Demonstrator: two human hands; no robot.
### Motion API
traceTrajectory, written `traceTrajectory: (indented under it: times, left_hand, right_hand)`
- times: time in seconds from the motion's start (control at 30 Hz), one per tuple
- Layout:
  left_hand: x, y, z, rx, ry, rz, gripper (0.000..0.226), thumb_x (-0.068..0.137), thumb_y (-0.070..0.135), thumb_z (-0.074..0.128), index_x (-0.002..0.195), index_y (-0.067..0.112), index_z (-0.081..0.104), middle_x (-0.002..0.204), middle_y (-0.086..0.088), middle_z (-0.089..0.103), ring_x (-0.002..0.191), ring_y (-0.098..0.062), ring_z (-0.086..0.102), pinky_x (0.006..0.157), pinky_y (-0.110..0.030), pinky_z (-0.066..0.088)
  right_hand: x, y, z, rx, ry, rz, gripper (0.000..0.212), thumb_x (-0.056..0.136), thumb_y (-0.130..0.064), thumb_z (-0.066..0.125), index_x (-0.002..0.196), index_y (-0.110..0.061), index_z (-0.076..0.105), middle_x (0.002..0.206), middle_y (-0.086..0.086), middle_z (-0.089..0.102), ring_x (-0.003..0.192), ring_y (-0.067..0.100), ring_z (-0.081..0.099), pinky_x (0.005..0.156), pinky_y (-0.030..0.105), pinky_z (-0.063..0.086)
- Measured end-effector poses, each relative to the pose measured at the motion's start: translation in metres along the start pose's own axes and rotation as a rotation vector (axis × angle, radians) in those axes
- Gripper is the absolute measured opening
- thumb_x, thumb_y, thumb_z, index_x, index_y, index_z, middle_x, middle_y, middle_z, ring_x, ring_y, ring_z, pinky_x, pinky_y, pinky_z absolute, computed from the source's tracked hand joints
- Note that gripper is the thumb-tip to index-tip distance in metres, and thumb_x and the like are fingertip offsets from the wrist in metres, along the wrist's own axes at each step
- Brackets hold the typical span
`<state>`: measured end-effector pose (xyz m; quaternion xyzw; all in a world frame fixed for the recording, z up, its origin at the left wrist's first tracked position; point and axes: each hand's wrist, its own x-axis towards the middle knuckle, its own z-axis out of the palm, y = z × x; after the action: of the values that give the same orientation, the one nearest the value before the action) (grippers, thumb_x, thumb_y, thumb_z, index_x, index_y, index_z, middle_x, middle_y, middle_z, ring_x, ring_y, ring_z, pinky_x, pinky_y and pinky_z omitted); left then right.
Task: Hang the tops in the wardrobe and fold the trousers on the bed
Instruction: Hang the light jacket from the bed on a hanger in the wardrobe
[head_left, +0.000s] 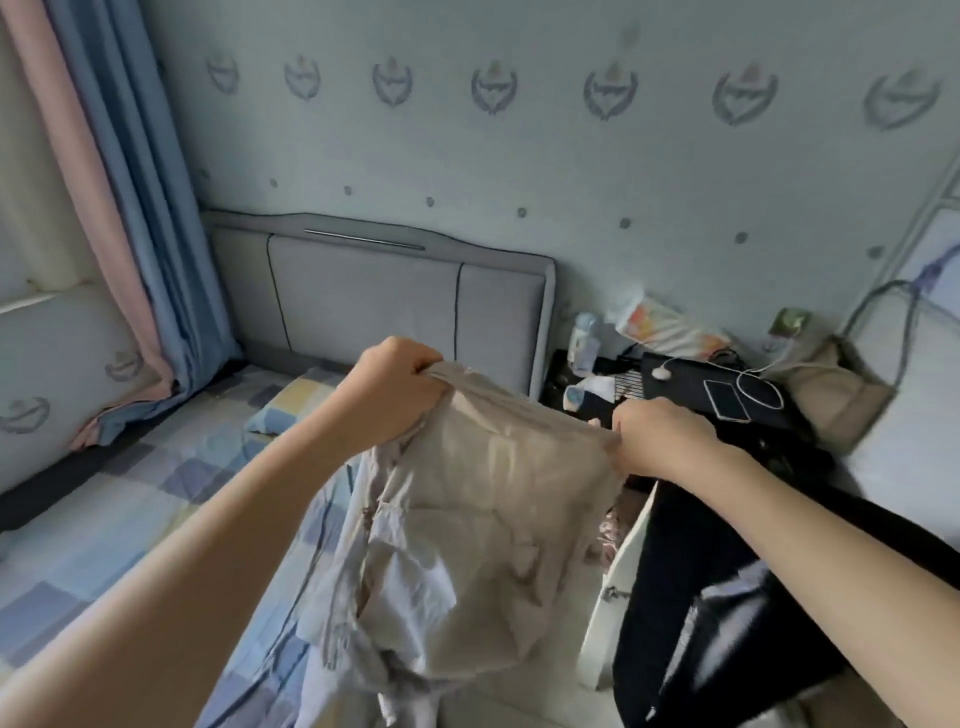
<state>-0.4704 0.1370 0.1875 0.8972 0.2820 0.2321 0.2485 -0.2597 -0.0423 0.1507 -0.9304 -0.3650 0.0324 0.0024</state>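
Left hand (400, 382) and right hand (657, 434) each grip 1 end of the top edge of a beige garment (467, 519), held in the air over the bed (130, 519). Nothing folded shows there; wardrobe out of view. Judged early; hanging and folding remain.
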Motion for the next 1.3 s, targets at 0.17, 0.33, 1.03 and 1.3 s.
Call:
traceTrajectory:
  times: [0.17,0.33,1.03,1.3]
  left_hand:
    - [0.006,0.063,0.045,0.160,-0.268,0.056,0.030,0.075,0.044,0.073,0.074,0.014,0.065,0.061,0.000,0.060,0.052,-0.012,0.053,0.047,-0.021,0.042]
    - [0.014,0.111,0.118,0.595,-0.423,0.208,0.028,0.071,0.034,0.068,0.096,0.022,0.064,0.092,0.001,0.066,0.084,-0.021,0.062,0.063,-0.029,0.050]
    - [0.032,0.333,0.277,-1.193,-0.998,-0.167,0.028,0.092,0.012,0.053,0.081,0.008,0.078,0.085,-0.012,0.071,0.075,-0.023,0.071,0.069,-0.039,0.060]
    - [0.043,0.370,0.306,-1.258,-1.237,0.004,0.037,0.089,0.016,0.054,0.124,0.014,0.067,0.121,-0.014,0.068,0.106,-0.028,0.068,0.081,-0.041,0.058]
  right_hand:
    - [0.005,0.117,-0.014,1.137,-0.162,0.525,0.044,0.093,-0.047,0.037,0.108,-0.013,0.060,0.101,0.015,0.068,0.087,0.035,0.069,0.077,0.051,0.053]
    - [-0.012,0.195,-0.020,1.616,-0.114,0.577,0.030,0.094,-0.035,0.043,0.099,-0.014,0.064,0.090,0.012,0.073,0.079,0.029,0.069,0.077,0.047,0.053]
    - [-0.137,0.342,0.024,0.786,0.061,0.049,0.021,0.087,-0.032,0.066,0.108,-0.028,0.066,0.104,-0.013,0.069,0.097,-0.002,0.063,0.091,0.021,0.050]
    - [-0.142,0.367,0.044,0.692,-0.128,0.116,0.027,0.088,-0.021,0.060,0.105,0.000,0.061,0.104,0.018,0.067,0.097,0.032,0.063,0.091,0.050,0.049]
